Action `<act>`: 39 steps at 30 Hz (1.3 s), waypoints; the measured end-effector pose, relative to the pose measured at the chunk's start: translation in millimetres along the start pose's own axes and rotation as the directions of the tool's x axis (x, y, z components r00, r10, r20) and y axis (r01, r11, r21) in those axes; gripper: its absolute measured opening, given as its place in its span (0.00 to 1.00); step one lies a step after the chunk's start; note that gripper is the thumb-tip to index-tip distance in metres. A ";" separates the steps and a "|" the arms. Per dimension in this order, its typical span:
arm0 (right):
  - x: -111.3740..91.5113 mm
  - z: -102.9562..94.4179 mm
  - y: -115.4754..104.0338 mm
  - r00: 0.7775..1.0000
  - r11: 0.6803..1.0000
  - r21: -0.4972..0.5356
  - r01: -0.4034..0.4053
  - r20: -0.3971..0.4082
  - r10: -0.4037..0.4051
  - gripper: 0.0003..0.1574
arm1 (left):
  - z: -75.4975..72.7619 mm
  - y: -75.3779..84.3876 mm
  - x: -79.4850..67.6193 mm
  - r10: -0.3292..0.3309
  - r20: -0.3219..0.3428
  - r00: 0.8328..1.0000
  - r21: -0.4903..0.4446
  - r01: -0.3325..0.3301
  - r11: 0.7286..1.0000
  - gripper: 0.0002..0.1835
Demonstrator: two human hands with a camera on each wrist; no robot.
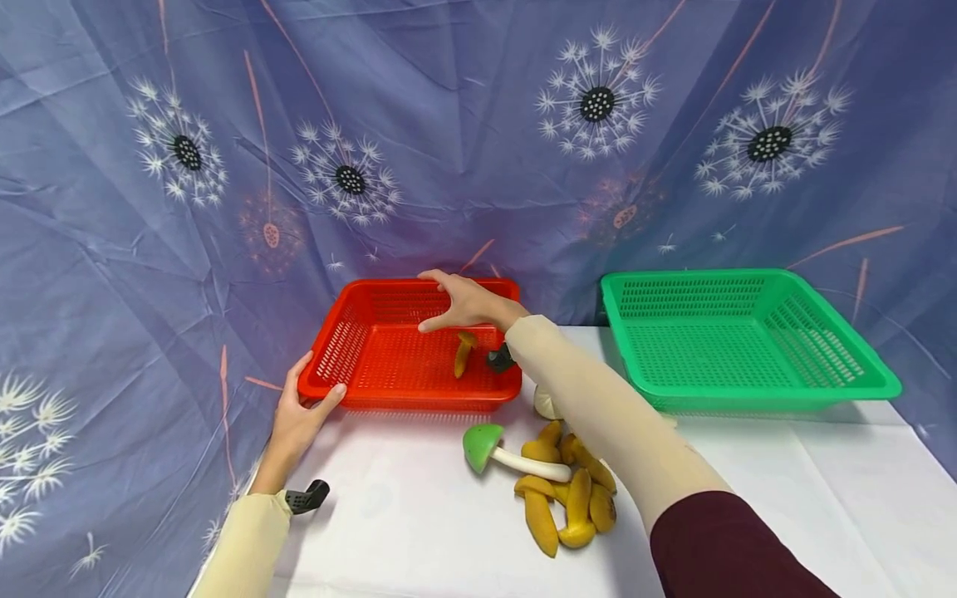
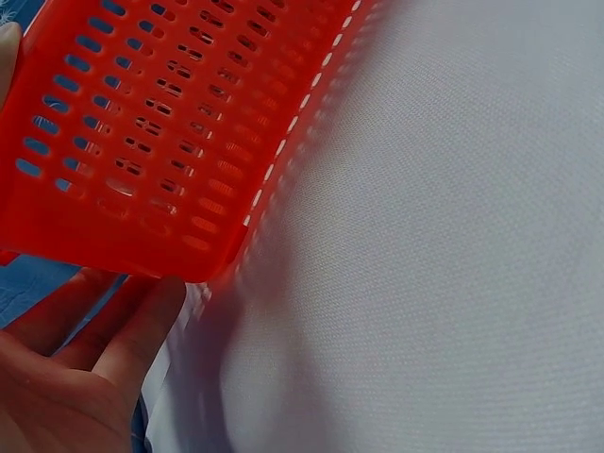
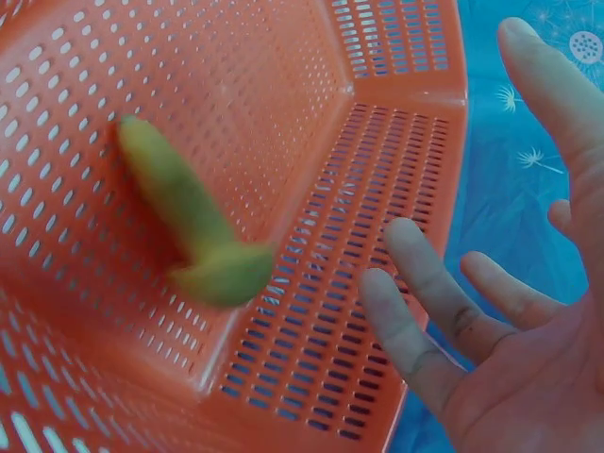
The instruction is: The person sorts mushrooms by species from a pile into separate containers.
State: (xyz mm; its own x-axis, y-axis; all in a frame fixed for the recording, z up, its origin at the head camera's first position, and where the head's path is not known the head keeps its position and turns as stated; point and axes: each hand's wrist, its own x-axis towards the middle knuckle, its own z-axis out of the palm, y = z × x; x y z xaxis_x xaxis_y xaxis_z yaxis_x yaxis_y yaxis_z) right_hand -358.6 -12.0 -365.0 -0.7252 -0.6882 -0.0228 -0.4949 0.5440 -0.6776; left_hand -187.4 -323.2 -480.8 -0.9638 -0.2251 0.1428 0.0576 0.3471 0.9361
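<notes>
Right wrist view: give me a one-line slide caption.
An empty right hand over a red basket with one yellow mushroom inside, blue dandelion-print cloth beyond.

Right arm reaches far from near right; right hand relaxed, fingers spread, thumb apart. Left arm at near left; left hand nearer, fingers extended, thumb splayed wide.

The white counter carries a red basket touching the left hand, a green basket right of the right hand, and assorted mushrooms on that hand's near side.
</notes>
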 end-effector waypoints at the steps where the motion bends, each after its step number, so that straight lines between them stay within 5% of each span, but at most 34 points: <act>1: -1.9 -1.2 1.2 1.000 1.000 -0.005 0.003 -0.009 -0.003 0.62 | 0.8 -0.3 0.5 -0.002 0.000 1.000 -0.005 0.002 1.000 0.50; 9: -22.6 -15.2 5.1 0.996 0.997 -0.058 0.043 -0.077 -0.047 0.56 | 3.3 35.8 -11.0 -0.024 0.028 0.999 -0.044 0.025 0.999 0.49; 16: -59.0 -33.6 0.3 0.986 0.992 -0.044 0.122 -0.107 -0.126 0.54 | 4.4 7.7 0.5 -0.054 -0.006 0.999 -0.057 0.054 0.997 0.49; 23: -101.4 -43.2 1.3 0.975 0.981 -0.040 0.192 -0.107 -0.195 0.51 | 1.1 11.8 -0.1 -0.064 -0.005 0.998 -0.073 0.063 0.995 0.49; 39: -215.6 -22.8 32.7 0.981 0.980 0.052 0.192 -0.052 -0.189 0.48 | 3.8 -1.2 1.0 -0.011 -0.012 1.000 -0.037 0.010 0.999 0.47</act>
State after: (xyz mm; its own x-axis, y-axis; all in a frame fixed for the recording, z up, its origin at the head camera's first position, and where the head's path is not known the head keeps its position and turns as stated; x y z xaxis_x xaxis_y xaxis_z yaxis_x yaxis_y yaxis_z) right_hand -229.3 165.0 -365.4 -0.6424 -0.7527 0.1440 -0.5992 0.3761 -0.7068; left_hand -189.4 -320.4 -483.0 -0.9613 -0.2396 0.1363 0.0570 0.3111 0.9487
